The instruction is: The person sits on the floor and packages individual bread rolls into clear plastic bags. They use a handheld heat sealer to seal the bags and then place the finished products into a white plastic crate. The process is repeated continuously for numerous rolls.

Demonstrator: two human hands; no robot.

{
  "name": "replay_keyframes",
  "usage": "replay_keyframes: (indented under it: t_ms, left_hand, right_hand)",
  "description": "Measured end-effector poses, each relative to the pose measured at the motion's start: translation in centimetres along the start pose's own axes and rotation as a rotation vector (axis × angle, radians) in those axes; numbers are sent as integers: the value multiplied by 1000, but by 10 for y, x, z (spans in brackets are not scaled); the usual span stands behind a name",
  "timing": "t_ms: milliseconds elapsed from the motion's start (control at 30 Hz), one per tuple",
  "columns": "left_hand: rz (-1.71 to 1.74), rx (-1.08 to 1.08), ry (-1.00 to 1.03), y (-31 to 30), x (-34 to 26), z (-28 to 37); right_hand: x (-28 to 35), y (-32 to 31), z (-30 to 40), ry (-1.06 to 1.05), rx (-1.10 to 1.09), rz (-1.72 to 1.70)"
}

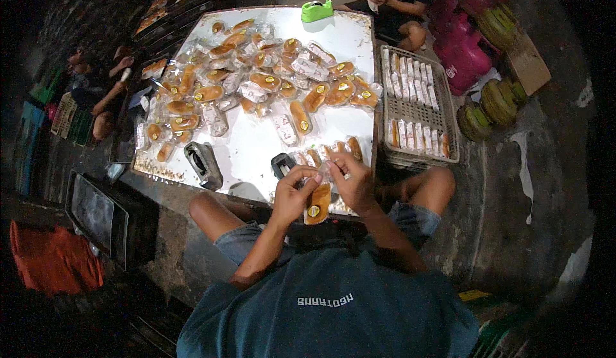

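Between my two hands hangs a bread roll in a clear plastic bag (317, 205), with a yellow sticker near its lower end. The fingers of my left hand (294, 192) pinch one side of the bag's gathered top. My right hand (352, 182) pinches the other side of the same clear plastic. Just behind my left hand stands a dark tape dispenser (282, 164). A row of bagged rolls (355, 149) lies beyond my right hand, partly hidden by the fingers.
Many bagged rolls (264, 82) are heaped across the white table (250, 158). A grey tape dispenser (203, 165) stands front left, a green one (316, 11) at the far edge. At right, a plastic crate (417, 110) holds rows of bagged rolls. Other people sit at left and far right.
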State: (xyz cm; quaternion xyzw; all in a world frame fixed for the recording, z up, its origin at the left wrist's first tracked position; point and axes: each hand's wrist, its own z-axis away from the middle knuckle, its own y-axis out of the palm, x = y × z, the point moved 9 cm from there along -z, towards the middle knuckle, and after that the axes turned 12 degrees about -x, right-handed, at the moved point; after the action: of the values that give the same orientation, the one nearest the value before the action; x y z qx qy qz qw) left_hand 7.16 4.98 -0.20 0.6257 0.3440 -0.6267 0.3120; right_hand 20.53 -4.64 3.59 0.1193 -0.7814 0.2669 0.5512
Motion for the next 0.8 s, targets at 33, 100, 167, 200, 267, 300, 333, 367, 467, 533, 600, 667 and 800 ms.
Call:
replay_keyframes:
  t_ms: [33, 100, 167, 200, 267, 300, 333, 367, 467, 533, 600, 667, 800]
  left_hand:
    - [52, -38, 39, -5, -1, 0]
    - [154, -112, 112, -13, 0, 1]
    - [168, -57, 4, -9, 13, -1]
    - [161, 17, -91, -6, 28, -3]
    - [290, 93, -427, 7, 55, 4]
    - [268, 82, -501, 6, 69, 5]
    - [274, 58, -554, 8, 73, 8]
    - [281, 30, -607, 10, 74, 12]
    - [-30, -236, -79, -10, 56, 13]
    - [49, -260, -22, -17, 50, 23]
    - [223, -307, -17, -29, 46, 33]
    - [215, -287, -25, -35, 53, 42]
    - [-19, 59, 15, -38, 40, 49]
  right_hand:
    - [18, 2, 3, -185, 35, 43]
    - [53, 2, 17, -548, 107, 131]
    - [35, 8, 17, -515, 178, 107]
    - [29, 7, 15, -467, 190, 95]
    - [2, 13, 17, -365, 145, 109]
    - [-3, 16, 20, -228, 132, 220]
    - [-5, 20, 25, -215, 89, 233]
    - [-13, 22, 28, -149, 90, 176]
    - [-44, 40, 51, 174, 178, -137]
    - [-99, 66, 83, 360, 326, -343]
    - [-96, 84, 122, 880, 660, -385]
    - [-100, 93, 135, 825, 727, -482]
    - [-105, 114, 127, 804, 719, -505]
